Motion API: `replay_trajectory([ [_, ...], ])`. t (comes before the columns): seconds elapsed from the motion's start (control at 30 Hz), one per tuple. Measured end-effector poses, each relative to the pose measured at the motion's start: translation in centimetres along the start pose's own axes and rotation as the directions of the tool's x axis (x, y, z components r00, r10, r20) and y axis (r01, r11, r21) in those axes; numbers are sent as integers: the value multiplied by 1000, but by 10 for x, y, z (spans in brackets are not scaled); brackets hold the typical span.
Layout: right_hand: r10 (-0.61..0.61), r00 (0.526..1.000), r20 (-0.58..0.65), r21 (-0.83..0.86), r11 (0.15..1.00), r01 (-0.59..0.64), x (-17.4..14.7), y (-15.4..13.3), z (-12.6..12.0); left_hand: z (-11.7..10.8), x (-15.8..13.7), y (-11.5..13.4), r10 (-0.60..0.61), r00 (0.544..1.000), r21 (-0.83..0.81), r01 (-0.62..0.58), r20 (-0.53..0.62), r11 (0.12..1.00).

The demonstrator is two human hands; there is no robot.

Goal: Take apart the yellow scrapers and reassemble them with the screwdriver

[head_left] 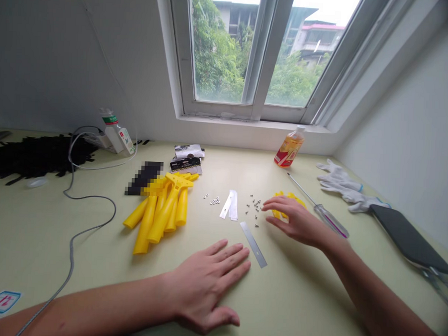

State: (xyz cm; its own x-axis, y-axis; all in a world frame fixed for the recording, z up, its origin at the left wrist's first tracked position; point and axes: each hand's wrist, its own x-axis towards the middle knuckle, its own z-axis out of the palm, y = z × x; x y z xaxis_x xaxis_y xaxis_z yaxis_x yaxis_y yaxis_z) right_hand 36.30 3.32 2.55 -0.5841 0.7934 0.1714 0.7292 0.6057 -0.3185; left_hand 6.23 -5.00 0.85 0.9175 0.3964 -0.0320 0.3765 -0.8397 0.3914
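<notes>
My left hand (205,280) lies flat, fingers spread, on the smooth pale-green bench (296,298) near its front edge, beside one thin metal blade (253,244). My right hand (295,220), fingers loosely curled, touches small yellow plastic pieces (291,197) mid-bench, by scattered tiny screws (254,206).

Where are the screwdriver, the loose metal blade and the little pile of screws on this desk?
screwdriver (330,220): head view, on its clear handle.
metal blade (253,244): head view, middle of the flat strip.
screws (255,206): head view, centre of the scattered cluster, by the right hand (295,220) fingertips.
</notes>
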Motion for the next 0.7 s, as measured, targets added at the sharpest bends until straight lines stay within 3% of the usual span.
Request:
replay_trajectory([
  [0.13,-138,978,156,66,989,129,-1,-35,4,6,-20,10,-136,991,63,137,-15,989],
  [0.27,-161,956,246,47,987,154,-15,-61,1,17,-35,17,-259,961,179,274,-102,945],
  [0.47,-196,942,273,40,980,193,-66,-79,11,31,-64,26,-53,973,410,144,-226,901],
  [0.7,-302,949,89,-201,928,314,-112,-82,37,33,-97,40,103,913,523,132,-396,842],
])
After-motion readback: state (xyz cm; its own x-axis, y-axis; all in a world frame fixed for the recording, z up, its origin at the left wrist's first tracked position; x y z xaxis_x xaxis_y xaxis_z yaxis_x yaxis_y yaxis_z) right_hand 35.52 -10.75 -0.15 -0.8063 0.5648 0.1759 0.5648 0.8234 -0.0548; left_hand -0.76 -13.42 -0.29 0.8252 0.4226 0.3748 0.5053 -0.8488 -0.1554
